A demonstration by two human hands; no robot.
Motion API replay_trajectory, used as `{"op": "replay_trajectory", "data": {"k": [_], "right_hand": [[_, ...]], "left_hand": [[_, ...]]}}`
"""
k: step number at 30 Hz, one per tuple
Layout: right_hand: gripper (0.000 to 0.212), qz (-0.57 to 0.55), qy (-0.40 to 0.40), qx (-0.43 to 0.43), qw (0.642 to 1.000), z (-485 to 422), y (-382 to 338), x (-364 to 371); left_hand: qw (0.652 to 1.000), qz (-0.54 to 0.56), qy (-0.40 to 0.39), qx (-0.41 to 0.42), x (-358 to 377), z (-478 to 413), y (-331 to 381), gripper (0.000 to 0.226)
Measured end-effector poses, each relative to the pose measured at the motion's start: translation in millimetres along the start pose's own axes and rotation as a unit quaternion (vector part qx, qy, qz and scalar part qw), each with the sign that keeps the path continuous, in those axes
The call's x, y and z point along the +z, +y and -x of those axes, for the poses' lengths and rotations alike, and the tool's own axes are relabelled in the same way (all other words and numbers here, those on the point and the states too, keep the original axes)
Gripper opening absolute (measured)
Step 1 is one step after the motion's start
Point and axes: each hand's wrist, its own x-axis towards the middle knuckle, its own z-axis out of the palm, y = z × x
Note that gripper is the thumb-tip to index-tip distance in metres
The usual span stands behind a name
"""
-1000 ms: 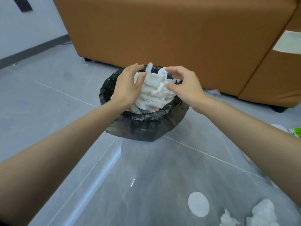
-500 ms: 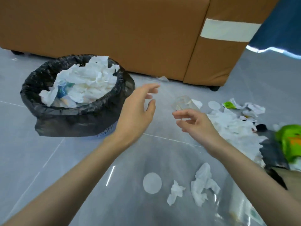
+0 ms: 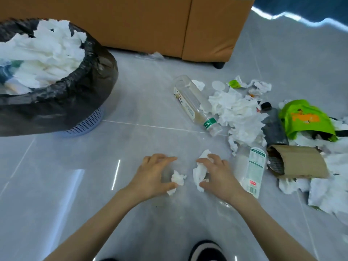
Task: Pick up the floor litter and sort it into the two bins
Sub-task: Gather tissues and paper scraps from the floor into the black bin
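At the far left stands a bin [image 3: 56, 113] lined with a black bag, heaped to the rim with white tissues [image 3: 47, 51]; a brown sofa [image 3: 131, 21] runs behind it. On the grey floor [image 3: 131, 140] at the centre, the left hand [image 3: 152, 178] claws over a small tissue wad [image 3: 178, 178], fingers curled and thumb touching its lower edge. Just beside it, the right hand [image 3: 218, 178] curls round a larger tissue [image 3: 198, 172], which lies bunched between thumb and fingers. Further right lie a clear bottle [image 3: 194, 104], a second bottle [image 3: 252, 170] (just beside the right wrist), a tissue pile [image 3: 237, 113], a cardboard tube [image 3: 299, 162] and a green bag [image 3: 305, 117].
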Motion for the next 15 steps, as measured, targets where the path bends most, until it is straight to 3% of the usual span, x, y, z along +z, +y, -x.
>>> {"op": "replay_trajectory", "data": {"k": [4, 9, 15], "right_hand": [[0.047, 0.008, 0.042, -0.001, 0.999, -2.7, -6.9, 1.3], [0.028, -0.016, 0.064, -0.012, 0.998, -5.0, -14.5, 7.5], [0.022, -0.034, 0.09, -0.032, 0.995, -3.9, -16.7, 10.8]], "left_hand": [[0.996, -0.083, 0.016, -0.002, 19.6, 3.2, -1.1, 0.064], [0.994, -0.013, 0.103, -0.028, 30.4, 7.4, 2.1, 0.032], [0.987, 0.039, 0.155, 0.004, 30.3, 13.7, -14.7, 0.017]]}}
